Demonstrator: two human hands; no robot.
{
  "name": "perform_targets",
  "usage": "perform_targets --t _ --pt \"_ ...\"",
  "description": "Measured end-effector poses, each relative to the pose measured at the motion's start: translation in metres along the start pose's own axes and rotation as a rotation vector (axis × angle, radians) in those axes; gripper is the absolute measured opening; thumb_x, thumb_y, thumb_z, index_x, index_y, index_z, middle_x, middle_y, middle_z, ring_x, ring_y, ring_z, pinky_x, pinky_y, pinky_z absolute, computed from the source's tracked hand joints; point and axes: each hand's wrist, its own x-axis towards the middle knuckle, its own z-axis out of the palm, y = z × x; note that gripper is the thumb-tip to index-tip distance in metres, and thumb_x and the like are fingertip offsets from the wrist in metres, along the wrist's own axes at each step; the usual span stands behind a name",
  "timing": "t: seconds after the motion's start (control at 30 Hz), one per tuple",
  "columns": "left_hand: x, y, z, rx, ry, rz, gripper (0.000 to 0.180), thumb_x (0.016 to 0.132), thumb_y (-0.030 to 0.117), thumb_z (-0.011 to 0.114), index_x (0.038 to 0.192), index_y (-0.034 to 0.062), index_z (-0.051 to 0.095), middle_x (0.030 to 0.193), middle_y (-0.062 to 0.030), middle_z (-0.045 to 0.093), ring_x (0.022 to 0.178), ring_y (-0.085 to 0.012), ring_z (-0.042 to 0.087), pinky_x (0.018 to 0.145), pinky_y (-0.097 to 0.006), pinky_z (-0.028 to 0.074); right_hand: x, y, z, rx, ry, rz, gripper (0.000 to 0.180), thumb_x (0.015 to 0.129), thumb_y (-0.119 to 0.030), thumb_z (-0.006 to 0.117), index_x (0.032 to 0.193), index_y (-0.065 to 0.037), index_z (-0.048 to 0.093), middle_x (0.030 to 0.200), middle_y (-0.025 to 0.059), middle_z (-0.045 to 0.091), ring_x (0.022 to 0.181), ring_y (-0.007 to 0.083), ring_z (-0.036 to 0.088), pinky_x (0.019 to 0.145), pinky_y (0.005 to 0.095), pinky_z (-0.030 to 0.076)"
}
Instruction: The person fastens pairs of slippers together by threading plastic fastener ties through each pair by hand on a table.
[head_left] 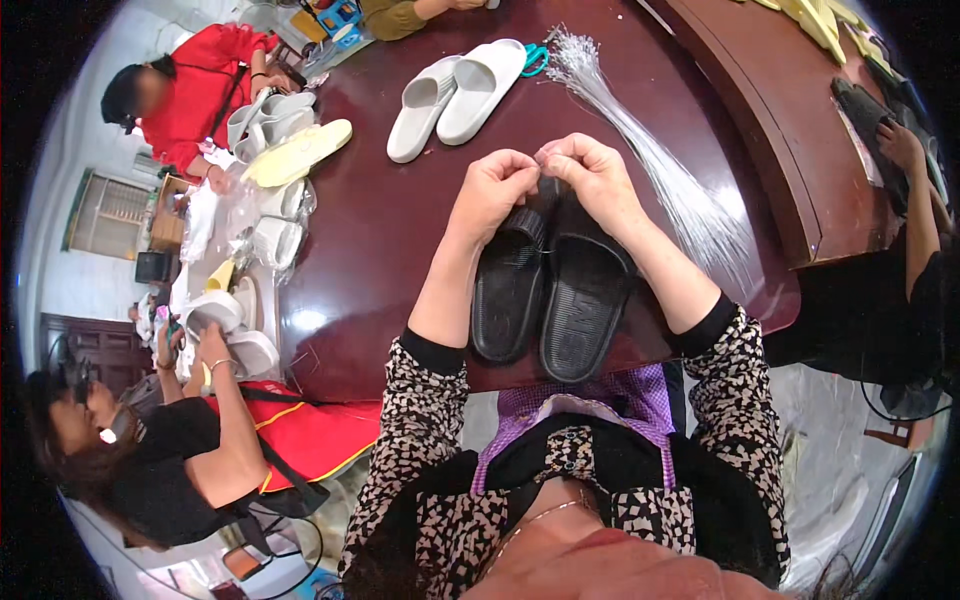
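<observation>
Head view: I work with the pair of black slides (585, 318) directly in front of me, at the near edge of the dark red table (350, 235), heel ends toward my body. My left hand (495, 192) and right hand (597, 186) are over the far ends of the black slides, each closed in a thumb-and-finger pinch, the fingertips of the two hands meeting. Whatever lies between the fingertips is too small to make out; I cannot tell whether it is a strand. The step in hand appears to be fine fingertip handling of a thin tie. To perform it well, in my judgement: pinch close to the tips, leave the palms clear of the straps, align the two slides evenly, and apply light, equal tension from both sides so that neither slide twists. Count the items as follows. Black slides: two. Pale grey slides (482, 95) beyond the black slides, slightly left: two, one leaning on the other. Bundle of clear strands (637, 140) beyond and to the right of the black slides: one; its strands are too many to count. Turquoise looped handle (537, 60) beyond the black slides: one item. Pale yellow slide (300, 153) far to the left of the black slides: one, beside a heap of grey footwear (277, 236) that overlaps too much for a reliable count.
</observation>
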Motion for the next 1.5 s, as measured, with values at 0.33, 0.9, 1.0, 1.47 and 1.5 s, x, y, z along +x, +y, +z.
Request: perform_targets --t 0.33,0.9,1.0,1.47,1.5 --pt "0.005 -0.006 0.005 -0.229 0.103 -0.037 0.009 0.084 0.01 0.062 0.088 0.0019 0.061 0.065 0.003 0.055 0.053 -0.0042 0.045 0.049 -0.017 0.036 -0.008 0.006 -0.004 -0.285 0.118 -0.005 0.006 0.085 -0.007 0.06 0.085 -0.001 0.061 0.075 -0.002 0.059 0.07 0.0055 0.052 0.065 0.0212 0.043" --pt "0.001 -0.002 0.011 -0.183 0.139 0.051 0.007 0.081 0.007 0.063 0.085 0.0022 0.062 0.072 -0.0014 0.063 0.057 -0.0021 0.05 0.05 -0.015 0.038 -0.009 0.0 0.0 -0.454 0.105 -0.027 0.009 0.082 -0.01 0.062 0.085 -0.001 0.064 0.073 0.004 0.064 0.067 0.0079 0.056 0.062 0.0245 0.045" --pt "0.0 -0.002 0.017 -0.164 0.165 0.07 0.006 0.081 0.008 0.063 0.085 0.0023 0.062 0.073 -0.0013 0.062 0.057 -0.0024 0.051 0.05 -0.015 0.038 -0.009 0.0 0.0 -0.422 0.108 -0.007 0.01 0.082 -0.01 0.062 0.085 -0.001 0.064 0.073 0.0041 0.064 0.066 0.008 0.056 0.061 0.0244 0.045" --pt "-0.002 -0.008 0.021 -0.108 0.233 0.056 0.008 0.082 0.007 0.061 0.085 0.0007 0.061 0.074 -0.0018 0.062 0.063 -0.0044 0.054 0.054 -0.017 0.042 -0.011 0.001 0.001 -0.431 0.12 -0.02 0.008 0.081 -0.008 0.062 0.085 -0.001 0.064 0.073 0.0033 0.064 0.067 0.0075 0.056 0.061 0.0237 0.045" --pt "-0.002 -0.008 0.021 -0.108 0.235 0.056 0.008 0.081 0.007 0.061 0.085 0.0007 0.061 0.074 -0.0018 0.062 0.063 -0.0045 0.054 0.054 -0.017 0.042 -0.011 0.002 0.001 -0.428 0.121 -0.016 0.008 0.081 -0.007 0.061 0.085 -0.001 0.064 0.073 0.0032 0.064 0.067 0.0074 0.056 0.062 0.0236 0.045"
